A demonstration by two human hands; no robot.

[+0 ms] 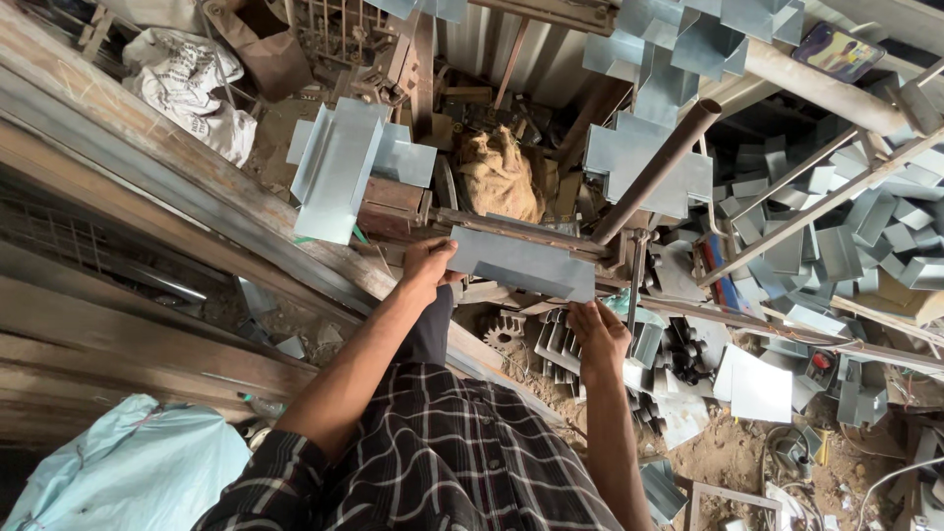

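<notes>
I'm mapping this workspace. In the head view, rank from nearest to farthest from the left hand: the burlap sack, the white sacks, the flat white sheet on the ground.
From the left hand:
1. Burlap sack, just above and right.
2. White sacks, upper left.
3. Flat white sheet, lower right, past the right hand.

The hands [429, 264] hold a grey metal sheet [521, 264] at a bending machine [531, 228], and the room around them is tight. Just above the sheet, a rusty lever pipe [654, 172] crosses diagonally and blocks the way up on the right. To the left, folded sheet pieces [339, 167] stand near, and long wooden planks [177, 187] close that side. Below the right hand, the floor [728, 452] seems partly free, between scattered offcuts [752, 383].
</notes>
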